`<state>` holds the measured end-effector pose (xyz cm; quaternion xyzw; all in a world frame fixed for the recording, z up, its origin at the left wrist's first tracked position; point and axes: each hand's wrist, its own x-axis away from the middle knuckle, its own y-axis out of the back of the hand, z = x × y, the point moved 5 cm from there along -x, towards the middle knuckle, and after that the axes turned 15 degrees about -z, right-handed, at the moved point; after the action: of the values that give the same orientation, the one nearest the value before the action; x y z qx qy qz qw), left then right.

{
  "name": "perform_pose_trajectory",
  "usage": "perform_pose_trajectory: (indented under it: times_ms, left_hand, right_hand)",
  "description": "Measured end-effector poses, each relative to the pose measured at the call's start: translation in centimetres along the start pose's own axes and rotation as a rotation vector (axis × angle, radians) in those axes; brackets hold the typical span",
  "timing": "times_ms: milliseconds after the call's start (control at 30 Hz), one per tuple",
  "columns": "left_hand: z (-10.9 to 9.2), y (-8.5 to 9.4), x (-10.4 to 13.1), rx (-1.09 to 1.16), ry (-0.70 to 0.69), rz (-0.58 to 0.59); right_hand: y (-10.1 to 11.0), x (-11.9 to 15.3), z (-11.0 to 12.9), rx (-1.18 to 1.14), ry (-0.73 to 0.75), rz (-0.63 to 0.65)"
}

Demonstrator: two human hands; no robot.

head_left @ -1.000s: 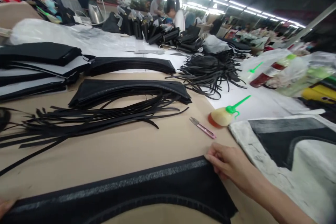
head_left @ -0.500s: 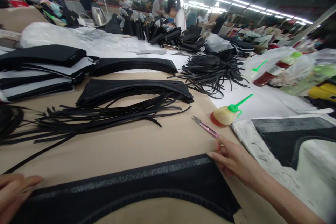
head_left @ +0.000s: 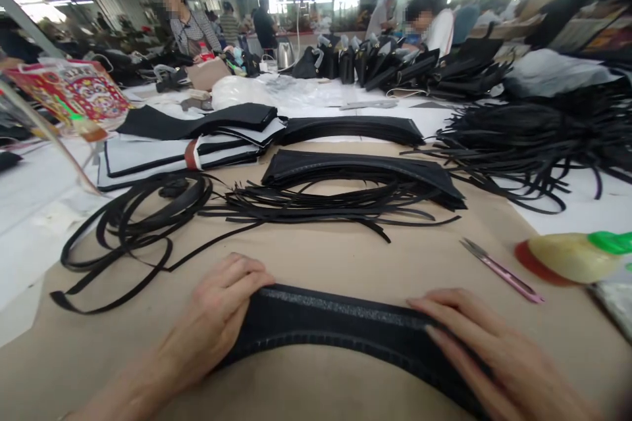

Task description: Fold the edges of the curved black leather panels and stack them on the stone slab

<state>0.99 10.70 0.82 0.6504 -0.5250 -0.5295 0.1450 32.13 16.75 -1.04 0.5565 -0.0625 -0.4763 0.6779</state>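
A black curved panel (head_left: 336,322) lies in front of me, a greyish rough strip along its straight upper edge and a notched band along its curved lower edge. At its left end my left hand (head_left: 224,312) is closed on the material, fingers bent over the top corner. My right hand (head_left: 474,335) holds the right end, its fingers along the upper edge and covering that corner. Beyond the right hand lie pink-handled thread snips (head_left: 503,273), touched by neither hand. A squeeze bottle (head_left: 567,260) with a green cap and amber liquid rests near them.
Past the panel are thin black strips (head_left: 316,207), a coil of black strip (head_left: 143,223) and stacked curved black pieces (head_left: 360,168). More black strips (head_left: 538,138) heap at right. Layered black-and-white pieces (head_left: 197,145) sit at left. People work farther back.
My view has swung left. The right hand has moved from beside the snips onto the panel's right end. The left hand now grips the left end farther into view.
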Motion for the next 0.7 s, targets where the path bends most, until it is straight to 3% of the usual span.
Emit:
perform_pose_trajectory:
  times_ms: [100,267,533,700]
  left_hand:
    - [-3.0,-3.0,-0.8,0.085,0.016,0.166]
    - [-4.9,-6.7,-0.4,0.054,0.042,0.347]
    - [-5.3,-7.3,0.8,-0.080,-0.171,0.311]
    - [-5.5,-7.5,1.0,-0.142,-0.201,0.286]
  right_hand:
    - [-2.3,-2.1,3.5,-0.051,0.107,0.081]
    - [-4.5,-2.0,4.7,-0.005,0.190,0.119]
    - [-4.9,-1.1,4.9,0.090,0.251,-0.007]
    - [-5.1,-1.2,4.8,0.181,0.310,0.033]
